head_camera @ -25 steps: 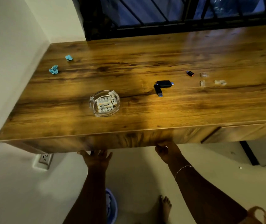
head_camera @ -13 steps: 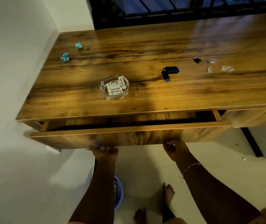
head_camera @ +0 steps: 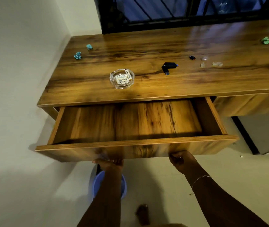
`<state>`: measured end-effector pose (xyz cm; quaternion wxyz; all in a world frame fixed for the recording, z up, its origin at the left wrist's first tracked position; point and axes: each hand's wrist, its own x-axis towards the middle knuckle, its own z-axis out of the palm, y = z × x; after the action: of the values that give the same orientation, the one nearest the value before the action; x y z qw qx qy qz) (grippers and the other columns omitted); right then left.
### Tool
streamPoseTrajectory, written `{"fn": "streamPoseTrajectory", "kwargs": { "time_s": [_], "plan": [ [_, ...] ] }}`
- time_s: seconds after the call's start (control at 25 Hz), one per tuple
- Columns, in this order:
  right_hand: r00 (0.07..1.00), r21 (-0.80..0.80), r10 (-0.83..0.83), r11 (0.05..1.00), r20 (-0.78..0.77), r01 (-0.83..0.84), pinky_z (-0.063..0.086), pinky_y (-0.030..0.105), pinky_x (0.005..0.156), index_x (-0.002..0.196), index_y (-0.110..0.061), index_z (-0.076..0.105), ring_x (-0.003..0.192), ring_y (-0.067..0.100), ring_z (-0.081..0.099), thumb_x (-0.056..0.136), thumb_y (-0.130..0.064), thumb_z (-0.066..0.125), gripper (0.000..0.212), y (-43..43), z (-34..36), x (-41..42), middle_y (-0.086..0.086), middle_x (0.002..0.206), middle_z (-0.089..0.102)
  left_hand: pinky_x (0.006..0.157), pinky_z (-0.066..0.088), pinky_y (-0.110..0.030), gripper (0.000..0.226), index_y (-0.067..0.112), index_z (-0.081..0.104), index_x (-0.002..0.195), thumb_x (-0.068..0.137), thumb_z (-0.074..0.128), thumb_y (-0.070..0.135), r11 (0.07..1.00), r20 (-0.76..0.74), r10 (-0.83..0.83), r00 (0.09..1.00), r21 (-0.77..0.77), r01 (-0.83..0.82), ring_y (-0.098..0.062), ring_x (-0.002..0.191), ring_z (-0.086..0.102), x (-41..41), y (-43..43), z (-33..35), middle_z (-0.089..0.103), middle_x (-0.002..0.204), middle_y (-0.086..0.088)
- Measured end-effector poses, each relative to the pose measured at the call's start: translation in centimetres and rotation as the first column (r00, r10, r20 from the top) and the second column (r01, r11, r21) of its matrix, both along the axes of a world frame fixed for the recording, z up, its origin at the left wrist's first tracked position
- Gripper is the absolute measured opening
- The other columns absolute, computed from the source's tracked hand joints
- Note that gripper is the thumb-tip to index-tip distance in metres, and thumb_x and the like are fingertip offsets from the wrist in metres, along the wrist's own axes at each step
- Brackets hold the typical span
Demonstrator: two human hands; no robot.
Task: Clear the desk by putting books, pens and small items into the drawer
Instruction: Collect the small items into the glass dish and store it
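The wooden drawer [head_camera: 135, 142] stands pulled far out from under the desk [head_camera: 163, 45], and its inside holds nothing. My left hand [head_camera: 109, 163] and my right hand [head_camera: 182, 159] both grip the lower edge of the drawer front, fingers curled under it. On the desk sit a glass dish [head_camera: 122, 78] with white batteries, two black USB adapters [head_camera: 169, 67], a small black piece [head_camera: 192, 57], and several small clear bits [head_camera: 211, 62]. Two crumpled blue papers [head_camera: 77, 55] lie at the far left and a green one [head_camera: 266, 40] at the far right.
A wall closes off the desk's left side and a barred window [head_camera: 187, 12] runs behind it. A second drawer front [head_camera: 253, 104] is shut at the right. A blue basin [head_camera: 98, 184] sits on the floor between my arms.
The drawer went from fully shut to pulled far out, both hands drawing its front toward me. The camera view shifted with it.
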<state>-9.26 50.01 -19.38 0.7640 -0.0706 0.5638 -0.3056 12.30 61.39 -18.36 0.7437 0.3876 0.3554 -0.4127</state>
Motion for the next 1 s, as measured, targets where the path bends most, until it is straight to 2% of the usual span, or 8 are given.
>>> {"fn": "streamPoseTrajectory", "kwargs": {
  "time_s": [0.2,0.36,0.52,0.56,0.68,0.8,0.92,1.0],
  "plan": [
    [0.999,0.008,0.036,0.999,0.001,-0.036,0.055,0.025,0.049,0.081,-0.001,0.051,0.081,0.026,0.055,0.086,0.011,0.038,0.019,3.2,0.3,-1.8,0.015,0.086,0.055,0.105,0.033,-0.042,0.089,0.013,0.040,0.138,0.082,0.019,0.078,0.999,-0.011,-0.014,1.000,0.045,0.015,-0.032,0.128,0.044,-1.8,3.0,0.8,0.046,0.141,-0.015],
    [0.998,0.000,0.055,0.998,0.008,-0.055,0.054,0.028,0.061,0.083,-0.002,0.050,0.079,0.025,0.055,0.086,0.009,0.038,0.016,5.0,0.5,-2.9,0.014,0.086,0.053,0.110,0.028,-0.044,0.087,0.012,0.029,0.144,0.084,0.025,0.075,0.999,0.014,-0.022,1.000,0.049,0.021,-0.034,0.132,0.037,-2.7,5.1,0.6,0.037,0.146,-0.016],
    [1.000,0.042,0.000,0.999,0.019,-0.001,0.055,0.026,0.053,0.084,-0.002,0.048,0.074,0.024,0.051,0.083,0.009,0.039,0.014,5.7,0.6,-3.5,0.013,0.084,0.049,0.096,0.038,-0.040,0.083,0.011,0.034,0.141,0.084,0.033,0.071,0.982,0.085,-0.176,0.981,0.082,0.169,-0.031,0.109,0.052,-3.1,6.3,0.3,0.053,0.123,-0.017],
    [1.000,0.036,0.021,0.999,-0.012,-0.020,0.053,0.026,0.054,0.082,-0.002,0.047,0.070,0.022,0.049,0.083,0.007,0.040,0.012,5.9,1.1,-3.5,0.012,0.081,0.047,0.098,0.038,-0.037,0.081,0.012,0.035,0.141,0.084,0.035,0.069,0.975,0.094,-0.210,0.973,0.094,0.201,-0.030,0.113,0.052,-3.1,6.5,0.6,0.054,0.124,-0.015],
    [0.968,-0.017,0.168,0.985,-0.189,-0.174,0.038,0.024,0.054,0.068,-0.006,0.040,0.046,0.013,0.037,0.083,0.004,0.041,0.018,6.6,4.1,-2.8,0.007,0.067,0.038,0.114,0.019,-0.040,0.069,0.023,0.031,0.145,0.087,0.039,0.060,0.978,0.171,-0.206,0.963,0.077,0.196,-0.029,0.139,0.030,-3.1,6.8,2.6,0.036,0.150,-0.005],
    [0.916,-0.089,0.300,0.939,-0.268,-0.333,0.031,0.025,0.054,0.066,-0.009,0.044,0.053,0.015,0.037,0.085,0.001,0.044,0.021,7.9,8.5,-1.4,0.005,0.066,0.041,0.106,0.033,-0.046,0.061,0.017,0.034,0.142,0.093,0.039,0.053,0.983,0.318,-0.133,0.939,0.164,0.084,-0.035,0.130,0.040,-3.7,6.9,5.8,0.042,0.144,-0.012],
    [0.890,-0.178,0.373,0.888,-0.261,-0.424,0.038,0.033,0.067,0.083,-0.008,0.052,0.079,0.023,0.049,0.085,-0.003,0.051,0.005,9.5,13.0,0.2,0.008,0.086,0.052,0.101,0.036,-0.043,0.055,0.004,0.030,0.141,0.097,0.042,0.036,0.891,0.658,-0.187,0.730,0.426,-0.155,-0.037,0.127,0.042,-5.5,6.0,10.4,0.040,0.141,-0.022],
    [0.879,-0.244,0.400,0.853,-0.260,-0.461,0.039,0.038,0.083,0.104,-0.008,0.049,0.105,0.029,0.046,0.086,-0.007,0.056,0.019,10.3,15.2,1.2,0.009,0.108,0.048,0.110,0.030,-0.043,0.060,0.004,0.023,0.144,0.095,0.050,0.024,0.786,0.818,-0.418,0.395,0.544,-0.293,-0.034,0.135,0.032,-6.0,5.3,12.7,0.030,0.148,-0.021]
  ]
}}
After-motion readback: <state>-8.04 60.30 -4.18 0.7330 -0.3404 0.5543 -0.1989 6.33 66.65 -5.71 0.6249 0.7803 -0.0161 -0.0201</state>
